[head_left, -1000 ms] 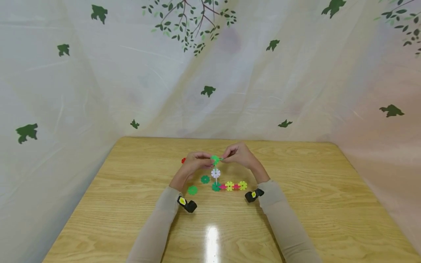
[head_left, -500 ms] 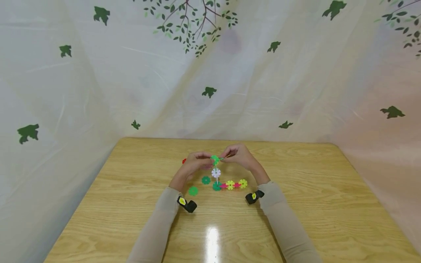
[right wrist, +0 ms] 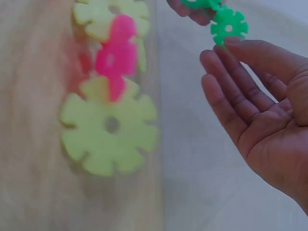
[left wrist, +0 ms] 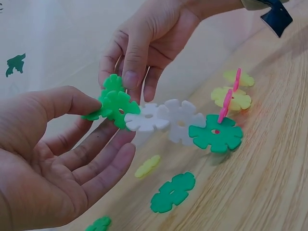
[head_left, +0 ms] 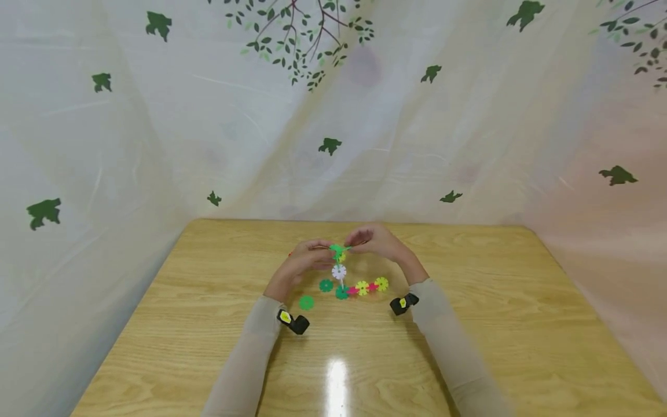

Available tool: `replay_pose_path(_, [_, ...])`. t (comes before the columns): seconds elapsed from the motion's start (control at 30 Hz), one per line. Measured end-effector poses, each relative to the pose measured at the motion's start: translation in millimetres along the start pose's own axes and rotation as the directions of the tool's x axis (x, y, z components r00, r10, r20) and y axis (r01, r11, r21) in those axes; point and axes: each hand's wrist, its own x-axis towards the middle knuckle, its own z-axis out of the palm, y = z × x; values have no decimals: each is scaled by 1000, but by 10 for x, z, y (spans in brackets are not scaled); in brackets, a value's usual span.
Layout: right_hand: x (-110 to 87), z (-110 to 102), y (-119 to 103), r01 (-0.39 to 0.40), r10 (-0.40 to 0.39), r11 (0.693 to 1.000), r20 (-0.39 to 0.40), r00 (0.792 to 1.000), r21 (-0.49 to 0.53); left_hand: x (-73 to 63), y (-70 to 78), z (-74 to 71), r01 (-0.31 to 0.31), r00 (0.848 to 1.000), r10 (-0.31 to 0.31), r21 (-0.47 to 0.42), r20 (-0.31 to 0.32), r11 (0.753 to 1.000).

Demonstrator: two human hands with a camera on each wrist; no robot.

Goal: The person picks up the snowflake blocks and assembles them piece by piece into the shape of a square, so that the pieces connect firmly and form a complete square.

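Observation:
In the head view, my left hand point(head_left: 307, 262) and right hand point(head_left: 376, 242) meet over the table at the top of a chain of slotted flower-shaped discs. My left thumb and fingers pinch a bright green disc point(left wrist: 96, 113), while my right thumb and fingertips pinch another bright green disc point(right wrist: 229, 27). A third bright green disc point(left wrist: 119, 109) joins them. Below come a white disc point(head_left: 339, 271), a second white one seen edge-on, and a dark green disc point(head_left: 341, 292). From there pink discs point(right wrist: 116, 58) and yellow discs point(head_left: 362, 288) run off to the right.
Loose on the wooden table point(head_left: 208, 347) lie a dark green disc point(head_left: 326, 285) and a light green disc point(head_left: 306, 302). A yellow disc point(left wrist: 147, 166) lies near them. A printed curtain point(head_left: 271, 174) stands behind the table.
The row of yellow and pink discs has tilted, its right end higher. The bright green discs at the top have turned a little, and a yellow disc shows behind them. Both hands keep their pinch.

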Motion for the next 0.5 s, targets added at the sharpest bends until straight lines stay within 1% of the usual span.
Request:
replay_pose_path(0.13, [68,-95,-55,-20,25,997,63,998,-77,0,8,-14,14,1000,-14,25,9,1000])
replay_pose_path(0.27, [147,-121,-43,-36,49,993,119,992,-109,5,17,-32,23,1000,-24,61,15,998])
replay_pose_path(0.4, [206,-117,13,-56,77,989,158,984,-134,12,8,-26,23,1000,-24,45,18,999])
replay_pose_path(0.5, [237,-112,37,-69,100,981,171,980,-179,14,5,-10,17,1000,-18,24,23,1000])
